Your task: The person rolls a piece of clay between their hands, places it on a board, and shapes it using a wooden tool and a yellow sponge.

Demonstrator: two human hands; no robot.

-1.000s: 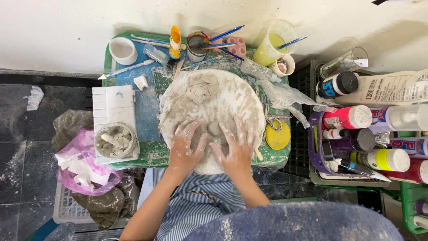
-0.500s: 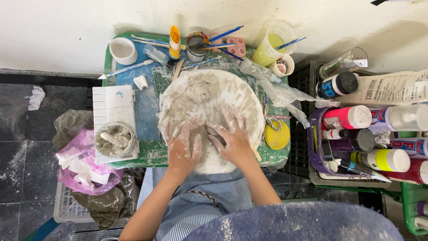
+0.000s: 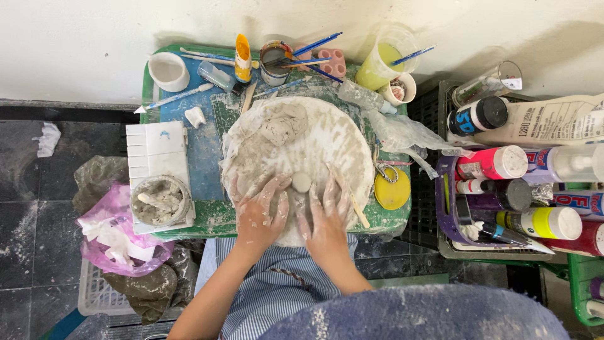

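Observation:
My left hand (image 3: pixel 259 211) and my right hand (image 3: pixel 325 214) lie flat, fingers spread, on the near part of a round white board (image 3: pixel 343 141) smeared with grey clay. Both hands are coated in clay. A small smooth ball of clay (image 3: pixel 301 182) sits on the board between my fingertips, touched by neither hand as far as I can see. A bigger lump of grey clay (image 3: pixel 283 123) lies at the far side of the board. A thin wooden stick (image 3: pixel 355 204) lies just right of my right hand.
A tub of wet clay (image 3: pixel 161 200) and a white palette (image 3: pixel 154 150) sit to the left, a yellow lid (image 3: pixel 391 187) to the right. Cups with brushes (image 3: pixel 277 60) line the far edge. Paint bottles (image 3: pixel 494 162) fill a crate on the right.
My hands drew back toward me and flattened on the board. The small clay ball, earlier under my fingers, now lies uncovered between them.

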